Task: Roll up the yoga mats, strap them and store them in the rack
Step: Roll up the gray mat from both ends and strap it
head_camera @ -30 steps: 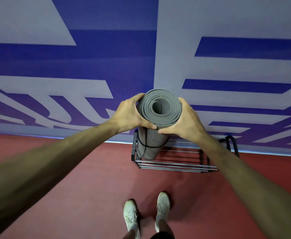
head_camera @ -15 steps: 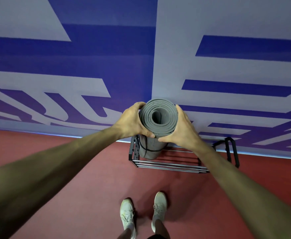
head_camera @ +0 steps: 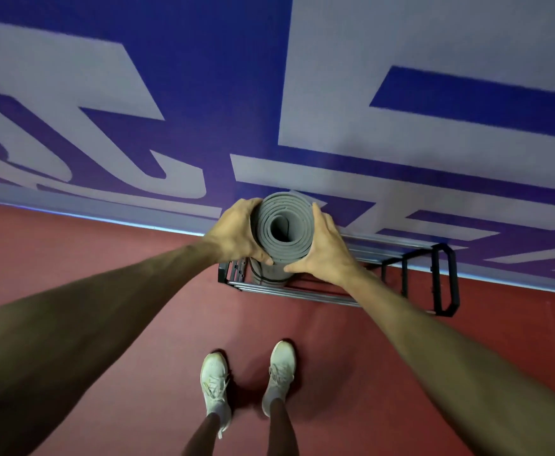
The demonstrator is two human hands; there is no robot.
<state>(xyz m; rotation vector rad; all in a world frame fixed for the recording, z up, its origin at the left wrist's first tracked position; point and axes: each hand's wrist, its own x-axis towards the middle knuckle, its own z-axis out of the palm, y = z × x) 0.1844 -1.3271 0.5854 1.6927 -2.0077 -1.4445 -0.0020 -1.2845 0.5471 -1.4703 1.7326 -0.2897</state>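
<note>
While standing on a red floor [head_camera: 72, 245], a person holds a rolled gray yoga mat [head_camera: 297, 238] upright between both hands, its lower end inside the left end of a black metal rack [head_camera: 319, 296]. The left hand [head_camera: 236, 233] wraps the left side of the roll near its top, fingers curled over the far edge and thumb on the near side. The right hand [head_camera: 324, 246] clamps the right side, its thumb pressed to the near edge. A thin black strap [head_camera: 261, 277] circles the roll lower down, just above the rack's front rails. Whether the mat's foot touches the rack's base cannot be told. The rack stands along the foot of a far wall [head_camera: 434, 44] painted in blue and pale gray shapes. Pale shoes [head_camera: 215, 386] are planted on the near floor, well apart from the rack.
</note>
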